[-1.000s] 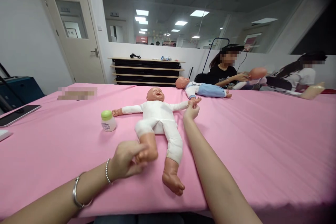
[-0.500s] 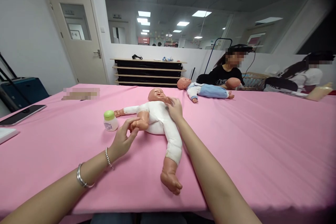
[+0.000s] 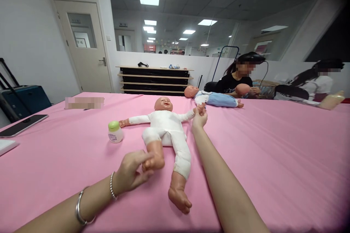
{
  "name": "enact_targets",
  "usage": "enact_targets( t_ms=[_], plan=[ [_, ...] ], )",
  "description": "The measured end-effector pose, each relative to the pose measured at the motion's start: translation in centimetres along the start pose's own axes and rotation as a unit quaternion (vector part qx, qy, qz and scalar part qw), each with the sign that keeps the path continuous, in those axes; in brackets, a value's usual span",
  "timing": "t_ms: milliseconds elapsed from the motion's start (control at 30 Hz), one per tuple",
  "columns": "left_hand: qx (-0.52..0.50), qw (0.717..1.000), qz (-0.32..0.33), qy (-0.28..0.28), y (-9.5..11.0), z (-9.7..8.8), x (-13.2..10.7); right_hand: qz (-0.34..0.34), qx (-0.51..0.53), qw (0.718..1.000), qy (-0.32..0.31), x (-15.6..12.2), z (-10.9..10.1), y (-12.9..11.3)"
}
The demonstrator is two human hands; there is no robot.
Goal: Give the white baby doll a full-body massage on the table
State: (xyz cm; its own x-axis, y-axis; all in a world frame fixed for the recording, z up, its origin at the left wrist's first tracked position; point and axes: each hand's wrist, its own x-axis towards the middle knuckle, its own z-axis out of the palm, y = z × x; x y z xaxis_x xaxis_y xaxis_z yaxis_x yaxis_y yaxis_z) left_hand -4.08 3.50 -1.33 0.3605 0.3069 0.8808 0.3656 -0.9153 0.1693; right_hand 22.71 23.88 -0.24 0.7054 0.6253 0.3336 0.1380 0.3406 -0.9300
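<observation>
A baby doll (image 3: 166, 122) with a white cloth body lies on its back on the pink tablecloth (image 3: 259, 160), head away from me. My left hand (image 3: 133, 171) is closed around the foot of the doll's bent leg, at the left; the fingers are slightly blurred. Out to the right, my right hand (image 3: 199, 118) grips the doll's hand at the end of its stretched arm. The doll's other leg points toward me, and its other arm lies out to the left. Beside that arm stands a small bottle (image 3: 115, 135) with a green cap.
A second doll (image 3: 218, 99) in blue clothes lies at the far edge. Behind it sits a person (image 3: 237, 76) in black; another person (image 3: 322, 80) is at the far right. A phone (image 3: 24, 123) lies at the left, a lotion bottle (image 3: 332, 101) at the far right.
My right hand has drawn the doll's arm from across its chest out to the right. My left hand has brought the bent leg down toward me.
</observation>
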Motion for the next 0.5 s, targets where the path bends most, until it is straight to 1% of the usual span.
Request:
enact_targets(
  t_ms=[33,67,100,133,167,200,233,267,300,333,367,433,500],
  plan=[
    [0.009,0.998,-0.042,0.036,-0.6,-0.2,0.1,-0.015,0.009,1.000,-0.026,-0.6,0.6,-0.4],
    [0.005,0.994,-0.092,0.060,-1.3,-0.4,0.2,-0.043,0.012,0.996,-0.072,-1.2,1.2,-0.8],
    [-0.010,0.987,-0.148,0.066,-2.0,-0.4,0.3,-0.083,0.003,0.988,-0.133,-1.9,1.6,-1.1],
    [-0.036,0.977,-0.201,0.060,-2.6,-0.3,0.3,-0.128,-0.020,0.971,-0.201,-2.7,2.0,-1.5],
    [-0.069,0.967,-0.243,0.041,-3.3,-0.1,0.3,-0.177,-0.055,0.945,-0.269,-3.4,2.2,-1.8],
    [-0.102,0.956,-0.276,0.017,-3.9,0.2,0.3,-0.225,-0.094,0.914,-0.325,-4.0,2.3,-2.1],
    [-0.131,0.946,-0.297,-0.007,-4.5,0.4,0.3,-0.267,-0.131,0.881,-0.368,-4.5,2.3,-2.3],
    [-0.151,0.938,-0.310,-0.027,-4.9,0.7,0.2,-0.297,-0.157,0.855,-0.395,-4.9,2.2,-2.4],
    [-0.162,0.934,-0.317,-0.040,-5.1,0.9,0.1,-0.312,-0.172,0.842,-0.406,-5.0,2.2,-2.4],
    [-0.163,0.933,-0.318,-0.045,-5.2,1.0,0.0,-0.310,-0.177,0.844,-0.400,-5.0,2.1,-2.4],
    [-0.154,0.936,-0.313,-0.045,-5.1,0.9,-0.1,-0.294,-0.171,0.859,-0.382,-4.9,2.0,-2.3],
    [-0.110,0.953,-0.280,-0.028,-4.4,0.6,0.0,-0.236,-0.133,0.906,-0.324,-4.2,2.0,-1.8],
    [-0.048,0.977,-0.207,0.002,-3.2,0.0,0.1,-0.168,-0.074,0.956,-0.230,-3.0,1.7,-1.1]
  ],
)
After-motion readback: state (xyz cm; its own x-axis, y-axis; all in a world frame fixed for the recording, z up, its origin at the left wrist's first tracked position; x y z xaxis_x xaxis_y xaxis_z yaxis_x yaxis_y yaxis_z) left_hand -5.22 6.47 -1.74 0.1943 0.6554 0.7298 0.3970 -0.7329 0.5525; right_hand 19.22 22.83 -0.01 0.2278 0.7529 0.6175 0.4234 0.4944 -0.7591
